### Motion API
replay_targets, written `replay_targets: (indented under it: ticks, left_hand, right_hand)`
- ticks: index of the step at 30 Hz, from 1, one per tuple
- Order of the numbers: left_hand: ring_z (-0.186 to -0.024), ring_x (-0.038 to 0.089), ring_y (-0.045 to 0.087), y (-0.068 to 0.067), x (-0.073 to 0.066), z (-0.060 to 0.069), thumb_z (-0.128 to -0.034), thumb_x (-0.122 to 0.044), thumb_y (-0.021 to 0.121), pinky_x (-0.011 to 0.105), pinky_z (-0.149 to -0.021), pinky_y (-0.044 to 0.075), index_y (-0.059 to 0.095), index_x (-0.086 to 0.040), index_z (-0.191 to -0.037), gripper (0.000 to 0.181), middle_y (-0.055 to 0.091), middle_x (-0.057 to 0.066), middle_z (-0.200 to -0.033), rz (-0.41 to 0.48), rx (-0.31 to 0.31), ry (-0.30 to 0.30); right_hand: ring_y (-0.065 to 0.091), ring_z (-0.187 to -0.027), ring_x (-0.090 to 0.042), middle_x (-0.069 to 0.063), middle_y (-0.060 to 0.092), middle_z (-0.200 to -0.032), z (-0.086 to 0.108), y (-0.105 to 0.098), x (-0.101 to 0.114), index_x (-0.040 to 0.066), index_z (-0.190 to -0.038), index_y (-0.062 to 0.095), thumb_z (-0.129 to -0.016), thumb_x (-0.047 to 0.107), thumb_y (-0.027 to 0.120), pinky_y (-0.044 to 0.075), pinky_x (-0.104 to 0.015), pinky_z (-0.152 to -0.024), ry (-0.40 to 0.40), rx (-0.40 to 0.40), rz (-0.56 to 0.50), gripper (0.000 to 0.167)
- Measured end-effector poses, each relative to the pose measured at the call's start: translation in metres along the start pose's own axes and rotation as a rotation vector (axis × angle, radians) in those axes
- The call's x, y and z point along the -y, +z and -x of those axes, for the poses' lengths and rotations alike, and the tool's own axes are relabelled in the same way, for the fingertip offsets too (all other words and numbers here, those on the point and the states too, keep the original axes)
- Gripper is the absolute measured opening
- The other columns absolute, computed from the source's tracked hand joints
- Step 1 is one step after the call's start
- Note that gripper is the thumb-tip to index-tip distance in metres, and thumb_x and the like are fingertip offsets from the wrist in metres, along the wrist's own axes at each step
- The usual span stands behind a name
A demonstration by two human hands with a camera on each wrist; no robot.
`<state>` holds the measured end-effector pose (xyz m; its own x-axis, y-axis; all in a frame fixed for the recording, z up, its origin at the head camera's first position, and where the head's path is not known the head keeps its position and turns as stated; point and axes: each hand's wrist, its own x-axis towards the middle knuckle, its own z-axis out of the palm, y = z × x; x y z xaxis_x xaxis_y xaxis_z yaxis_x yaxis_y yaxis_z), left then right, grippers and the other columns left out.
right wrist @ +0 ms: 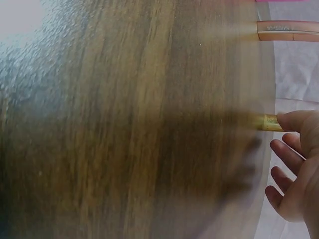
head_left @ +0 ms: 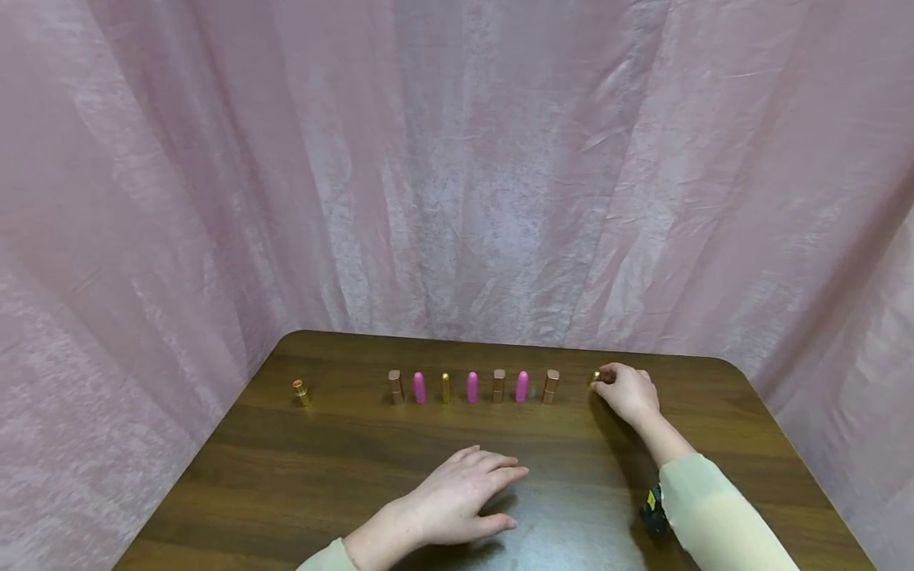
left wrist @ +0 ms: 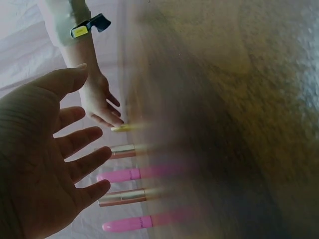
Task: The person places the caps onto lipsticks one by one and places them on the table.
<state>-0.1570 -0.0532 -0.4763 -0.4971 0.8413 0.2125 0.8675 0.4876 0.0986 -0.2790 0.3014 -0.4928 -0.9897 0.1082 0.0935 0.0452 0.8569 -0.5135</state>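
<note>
Toward the table's right side, my right hand [head_left: 628, 392] pinches a gold lipstick [right wrist: 271, 122] between thumb and fingers, its base at the tabletop. Fingers cover much of that lipstick. My left hand [head_left: 460, 496] hovers over the front middle of the table, fingers spread, holding nothing. Between and beyond the hands runs a row of upright lipsticks: a copper one [head_left: 551, 386] at its right end, then a pink one [head_left: 522, 386], a copper one [head_left: 498, 386], a pink one [head_left: 472, 387], a gold one [head_left: 446, 388], a pink one [head_left: 419, 388] and a copper one [head_left: 396, 387].
Apart from the row, a gold lipstick [head_left: 301, 392] with a copper-coloured top stands at the left of the brown wooden table [head_left: 321, 476]. A pink curtain [head_left: 471, 174] hangs right behind the table's back edge. A small black device [head_left: 653, 507] sits at the right sleeve.
</note>
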Motion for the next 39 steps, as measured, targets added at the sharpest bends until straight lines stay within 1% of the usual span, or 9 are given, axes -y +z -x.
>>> replay_targets:
  ticks: [5, 10, 15, 19, 22, 25, 30, 34, 39]
  left_hand:
    - [-0.135, 0.014, 0.049, 0.0, 0.001, 0.001, -0.0985, -0.052, 0.062, 0.051, -0.112, 0.038, 0.051, -0.02, -0.15, 0.062, 0.055, -0.001, -0.146, 0.024, 0.005, -0.014]
    - [-0.135, 0.014, 0.049, 0.0, 0.001, 0.003, -0.0985, -0.052, 0.063, 0.052, -0.112, 0.038, 0.052, -0.02, -0.15, 0.061, 0.055, -0.001, -0.147, 0.047, 0.007, -0.022]
    - [-0.135, 0.015, 0.049, -0.001, 0.004, 0.005, -0.0987, -0.051, 0.063, 0.053, -0.112, 0.037, 0.053, -0.021, -0.149, 0.059, 0.055, -0.001, -0.147, 0.065, 0.001, -0.036]
    - [-0.134, 0.015, 0.051, -0.003, 0.009, 0.009, -0.0983, -0.05, 0.064, 0.051, -0.112, 0.038, 0.054, -0.02, -0.148, 0.059, 0.056, -0.002, -0.145, 0.061, -0.013, -0.054]
    - [-0.133, 0.014, 0.052, -0.005, 0.015, 0.015, -0.0982, -0.048, 0.066, 0.05, -0.111, 0.04, 0.056, -0.019, -0.146, 0.057, 0.058, -0.003, -0.143, 0.057, -0.038, -0.064]
    - [-0.13, 0.014, 0.054, -0.008, 0.023, 0.022, -0.0984, -0.044, 0.066, 0.047, -0.109, 0.042, 0.058, -0.018, -0.145, 0.054, 0.06, -0.004, -0.141, 0.068, -0.069, -0.091]
    - [-0.127, 0.015, 0.057, -0.015, 0.04, 0.038, -0.0983, -0.04, 0.068, 0.043, -0.106, 0.045, 0.06, -0.019, -0.142, 0.049, 0.062, -0.007, -0.137, 0.107, -0.124, -0.209]
    - [-0.122, 0.016, 0.061, -0.024, 0.058, 0.054, -0.0963, -0.037, 0.071, 0.043, -0.103, 0.047, 0.066, -0.018, -0.136, 0.044, 0.066, -0.007, -0.13, 0.122, -0.212, -0.339]
    - [-0.117, 0.021, 0.064, -0.041, 0.087, 0.078, -0.0944, -0.032, 0.075, 0.047, -0.1, 0.049, 0.07, -0.018, -0.129, 0.038, 0.07, -0.004, -0.124, 0.155, -0.362, -0.53]
  right_hand:
    - [0.052, -0.12, -0.047, -0.017, 0.07, -0.121, -0.002, 0.001, 0.0, 0.003, -0.123, 0.069, -0.095, 0.029, 0.069, 0.037, -0.063, -0.099, 0.005, -0.014, -0.005, 0.039]
    - [0.06, -0.111, -0.043, -0.015, 0.073, -0.113, -0.001, 0.002, -0.001, 0.004, -0.117, 0.071, -0.095, 0.027, 0.07, 0.044, -0.058, -0.091, -0.003, -0.053, -0.048, 0.032]
    - [0.066, -0.101, -0.035, -0.015, 0.072, -0.107, 0.005, -0.005, -0.001, 0.001, -0.116, 0.069, -0.095, 0.022, 0.069, 0.048, -0.05, -0.085, -0.026, -0.106, -0.176, 0.03]
    - [0.065, -0.108, -0.034, -0.017, 0.07, -0.115, 0.016, -0.012, -0.001, 0.0, -0.127, 0.066, -0.098, 0.021, 0.067, 0.049, -0.046, -0.089, -0.03, -0.086, -0.27, 0.036]
    - [0.065, -0.109, -0.028, -0.017, 0.069, -0.119, 0.028, -0.017, 0.0, 0.0, -0.132, 0.064, -0.1, 0.023, 0.066, 0.051, -0.035, -0.087, -0.02, -0.058, -0.354, 0.04]
    - [0.063, -0.104, -0.014, -0.015, 0.069, -0.12, 0.042, -0.021, 0.003, -0.001, -0.132, 0.064, -0.1, 0.025, 0.067, 0.051, -0.023, -0.082, 0.001, -0.041, -0.478, 0.041]
    - [0.06, -0.1, -0.001, -0.009, 0.069, -0.12, 0.065, -0.025, 0.01, -0.001, -0.132, 0.063, -0.1, 0.031, 0.069, 0.048, -0.019, -0.085, 0.053, -0.015, -0.66, 0.047]
    - [0.059, -0.105, -0.003, -0.001, 0.069, -0.121, 0.082, -0.026, 0.016, 0.003, -0.133, 0.063, -0.099, 0.037, 0.07, 0.045, -0.026, -0.093, 0.115, 0.016, -0.716, 0.048]
    - [0.061, -0.11, -0.012, 0.001, 0.067, -0.124, 0.099, -0.027, 0.019, 0.004, -0.135, 0.062, -0.098, 0.038, 0.071, 0.049, -0.033, -0.094, 0.176, 0.04, -0.789, 0.051]
